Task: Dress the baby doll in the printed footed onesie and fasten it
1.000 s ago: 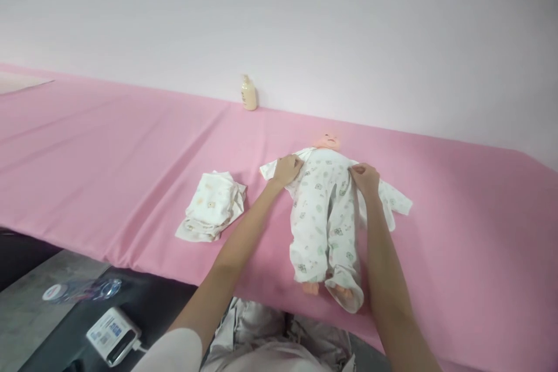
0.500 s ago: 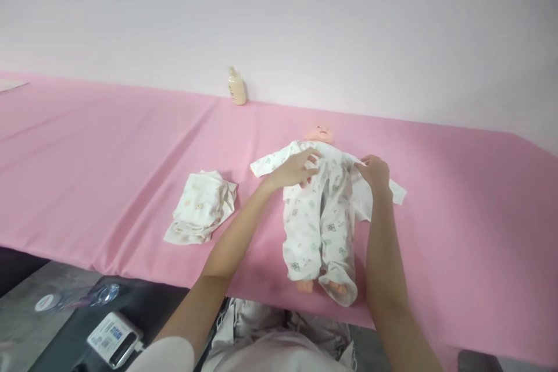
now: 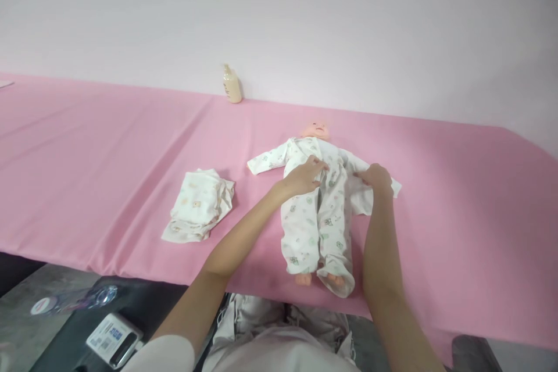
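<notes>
A baby doll (image 3: 317, 131) lies on its back on the pink cloth, head toward the wall and bare feet toward me. It wears a white printed baby romper (image 3: 300, 238), with one sleeve stretched out to the left. My left hand (image 3: 305, 178) is over the romper's front at the waist, fingers bent and a little apart. At the doll's right side in view, my right hand (image 3: 377, 179) has its thumb and fingers pinched at the romper's plain white side panel. That hand and wrist partly cover the panel and the sleeve on that side.
A folded stack of printed white cloth (image 3: 200, 203) lies left of the doll. Against the wall stands a cream pump bottle (image 3: 232, 86). Below the pink table cover (image 3: 108, 174), a clear plastic bottle (image 3: 74, 301) and a white device (image 3: 114, 339) sit on a dark surface.
My left hand has moved slightly right and down across the doll's front, uncovering the chest. The right hand has shifted slightly down. The whole view has moved a little.
</notes>
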`<state>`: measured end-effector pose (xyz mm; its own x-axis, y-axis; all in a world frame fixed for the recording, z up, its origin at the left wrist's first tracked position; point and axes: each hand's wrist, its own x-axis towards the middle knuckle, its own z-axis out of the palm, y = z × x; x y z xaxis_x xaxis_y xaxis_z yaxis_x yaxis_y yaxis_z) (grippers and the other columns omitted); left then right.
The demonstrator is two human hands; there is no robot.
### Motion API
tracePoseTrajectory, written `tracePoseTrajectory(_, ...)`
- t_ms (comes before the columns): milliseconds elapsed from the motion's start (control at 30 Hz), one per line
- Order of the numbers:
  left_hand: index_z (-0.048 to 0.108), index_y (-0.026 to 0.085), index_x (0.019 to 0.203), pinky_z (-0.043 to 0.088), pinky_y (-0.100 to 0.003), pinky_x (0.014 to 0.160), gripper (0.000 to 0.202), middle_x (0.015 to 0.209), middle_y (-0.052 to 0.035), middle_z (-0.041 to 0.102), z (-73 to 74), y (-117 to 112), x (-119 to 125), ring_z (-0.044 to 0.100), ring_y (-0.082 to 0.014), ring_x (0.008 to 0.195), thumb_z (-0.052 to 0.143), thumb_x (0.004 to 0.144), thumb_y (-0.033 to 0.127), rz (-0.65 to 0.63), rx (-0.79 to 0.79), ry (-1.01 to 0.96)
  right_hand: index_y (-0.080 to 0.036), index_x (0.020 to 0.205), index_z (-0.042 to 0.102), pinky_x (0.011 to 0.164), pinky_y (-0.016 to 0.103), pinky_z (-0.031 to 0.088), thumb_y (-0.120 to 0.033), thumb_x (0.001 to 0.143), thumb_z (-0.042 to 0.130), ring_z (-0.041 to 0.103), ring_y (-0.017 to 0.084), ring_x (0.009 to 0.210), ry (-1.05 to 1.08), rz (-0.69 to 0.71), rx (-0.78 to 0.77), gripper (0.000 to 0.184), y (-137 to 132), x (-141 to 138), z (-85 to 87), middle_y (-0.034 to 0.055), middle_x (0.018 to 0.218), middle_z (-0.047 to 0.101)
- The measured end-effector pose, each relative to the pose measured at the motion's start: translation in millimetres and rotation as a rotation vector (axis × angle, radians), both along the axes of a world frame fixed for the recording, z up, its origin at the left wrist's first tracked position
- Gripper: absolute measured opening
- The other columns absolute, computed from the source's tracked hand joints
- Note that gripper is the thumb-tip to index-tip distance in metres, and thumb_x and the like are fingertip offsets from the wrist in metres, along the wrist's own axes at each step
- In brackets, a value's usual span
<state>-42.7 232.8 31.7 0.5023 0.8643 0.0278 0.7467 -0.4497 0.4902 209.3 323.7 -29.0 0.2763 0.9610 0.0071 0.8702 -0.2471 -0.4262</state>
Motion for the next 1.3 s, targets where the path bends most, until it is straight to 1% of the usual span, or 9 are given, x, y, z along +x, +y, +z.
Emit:
tracePoseTrajectory(233, 0.046, 0.027, 0.12, 0.045, -0.028, 0.066, 0.041, 0.128, -0.0037, 0.037, -4.7, 2.5, -0.5, 0.056, -0.0111, 0.072, 0.049, 0.08, 0.019, -0.002, -0.032, -0.034, -0.014, 0.083, 0.059, 0.064, 0.041, 0.051, -0.038, 0.063, 0.069, 0.064, 0.032, 0.079, -0.03, -0.203, -0.104, 0.032, -9.8, 21.1, 9.6, 0.0153, 0.075, 0.064)
tracePoseTrajectory(433, 0.048, 0.026, 0.118, 0.045, -0.029, 0.064, 0.039, 0.125, -0.0046, 0.038, -4.5, 2.9, 1.0, 0.056, -0.012, 0.071, 0.049, 0.079, 0.019, 0.006, -0.025, -0.028, -0.017, 0.071, 0.056, 0.055, 0.037, 0.047, -0.037, 0.065, 0.067, 0.06, 0.024, 0.058, 0.076, -0.148, -0.241, 0.024, -21.5, 33.5, 13.4, 0.0065, 0.055, 0.058)
tracePoseTrajectory(667, 0.048, 0.027, 0.118, 0.045, -0.029, 0.065, 0.04, 0.126, -0.0037, 0.037, -5.3, 3.0, 0.4, 0.056, -0.011, 0.07, 0.049, 0.079, 0.02, 0.014, -0.039, -0.033, -0.017, 0.067, 0.056, 0.064, 0.037, 0.046, -0.022, 0.068, 0.063, 0.062, 0.025, 0.072, -0.012, -0.079, -0.189, 0.009, -28.1, 14.6, 41.7, 0.0073, 0.067, 0.06)
tracePoseTrajectory(800, 0.048, 0.026, 0.118, 0.046, -0.029, 0.065, 0.041, 0.124, -0.0043, 0.038, -6.4, 4.3, 0.6, 0.057, -0.0122, 0.072, 0.049, 0.078, 0.019, 0.019, -0.005, -0.011, -0.018, 0.073, 0.06, 0.07, 0.034, 0.047, -0.032, 0.08, 0.054, 0.061, 0.02, 0.071, 0.335, 0.37, 0.048, 0.017, -61.3, -18.0, 92.6, 0.0038, 0.068, 0.06)
tracePoseTrajectory(867, 0.047, 0.025, 0.119, 0.046, -0.029, 0.065, 0.041, 0.122, -0.0054, 0.039, -6.8, 5.0, 0.8, 0.057, -0.0141, 0.076, 0.049, 0.078, 0.019, 0.015, 0.012, 0.013, -0.019, 0.086, 0.064, 0.075, 0.034, 0.048, -0.039, 0.081, 0.055, 0.062, 0.018, 0.072, 0.593, 0.775, -0.065, 0.022, -78.7, -35.1, 115.0, 0.0023, 0.067, 0.062)
tracePoseTrajectory(933, 0.045, 0.024, 0.122, 0.046, -0.028, 0.066, 0.044, 0.122, -0.0063, 0.039, -7.1, 5.2, 1.0, 0.058, -0.0156, 0.08, 0.048, 0.078, 0.019, 0.009, 0.019, 0.023, -0.019, 0.094, 0.065, 0.076, 0.034, 0.049, -0.042, 0.08, 0.057, 0.063, 0.017, 0.07, 0.726, 0.985, -0.146, 0.028, -86.3, -47.9, 125.5, 0.0018, 0.065, 0.063)
tracePoseTrajectory(1000, 0.042, 0.025, 0.126, 0.047, -0.028, 0.068, 0.049, 0.125, -0.0063, 0.038, -7.2, 5.0, 1.0, 0.059, -0.016, 0.082, 0.047, 0.078, 0.019, 0.007, 0.021, 0.02, -0.018, 0.096, 0.064, 0.074, 0.033, 0.05, -0.043, 0.081, 0.057, 0.062, 0.016, 0.067, 0.78, 0.883, -0.042, 0.03, -80.6, -56.3, 121.4, 0.0024, 0.066, 0.063)
tracePoseTrajectory(1133, 0.041, 0.026, 0.13, 0.048, -0.031, 0.072, 0.054, 0.127, -0.0074, 0.038, -8.9, 5.9, 0.6, 0.06, -0.0174, 0.082, 0.05, 0.077, 0.019, -0.004, 0.026, 0.017, -0.015, 0.086, 0.064, 0.067, 0.029, 0.048, -0.036, 0.083, 0.052, 0.061, 0.015, 0.063, 0.548, 0.367, 0.22, 0.024, -46.2, -72.5, 84.7, 0.0053, 0.073, 0.065)
tracePoseTrajectory(1300, 0.052, 0.019, 0.117, 0.049, -0.034, 0.076, 0.044, 0.118, -0.0085, 0.047, -16.6, 13.8, 1.2, 0.06, -0.022, 0.089, 0.055, 0.073, 0.02, -0.03, 0.074, -0.019, -0.013, 0.078, 0.065, 0.077, 0.031, 0.045, -0.041, 0.084, 0.05, 0.061, 0.023, 0.085, 0.039, 0.339, 0.243, 0.033, -17.8, -106.2, 42.7, 0.0121, 0.083, 0.065)
